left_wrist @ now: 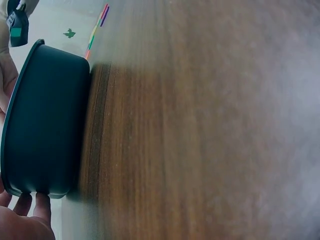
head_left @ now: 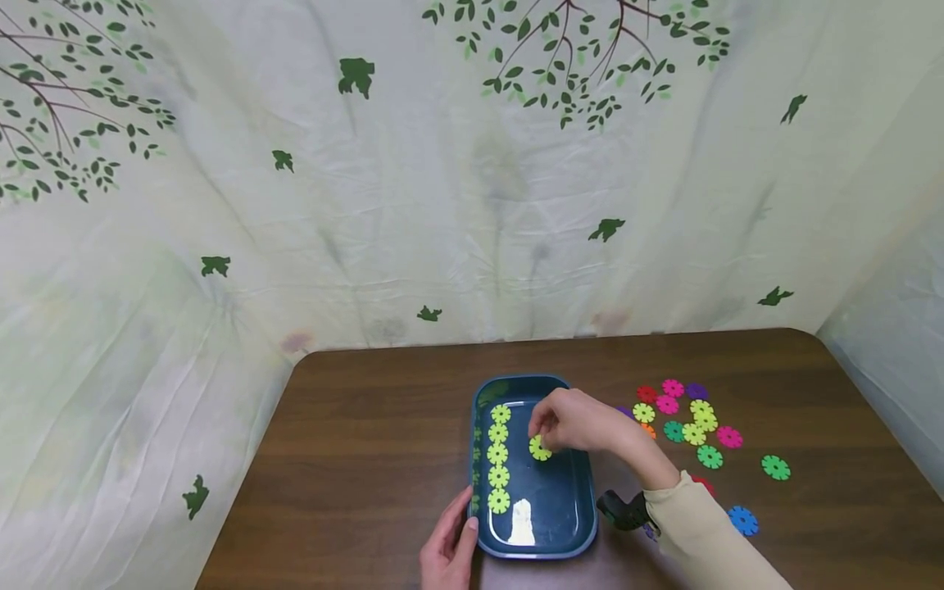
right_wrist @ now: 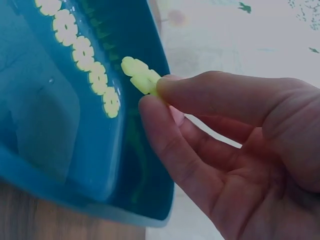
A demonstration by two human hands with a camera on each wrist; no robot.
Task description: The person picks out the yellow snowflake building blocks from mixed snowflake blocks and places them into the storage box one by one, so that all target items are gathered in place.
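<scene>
My right hand (head_left: 571, 422) is over the right half of a blue tray (head_left: 546, 524). Between thumb and fingertips it pinches a yellow notched plastic disc (right_wrist: 142, 77), tilted in the right wrist view. Inside the tray, a column of several yellow discs (head_left: 498, 453) lies along the left side. My left hand (head_left: 447, 545) holds the tray's near left side, its fingers (left_wrist: 42, 207) against the outer wall in the left wrist view and its thumb close to the rim.
Loose notched discs in pink (head_left: 729, 437), green (head_left: 776, 467), yellow (head_left: 705, 420), blue (head_left: 743, 520) and other colours lie on the brown table (head_left: 354, 475) right of the tray. Behind the table hangs a pale curtain (head_left: 501, 246) with printed leaves.
</scene>
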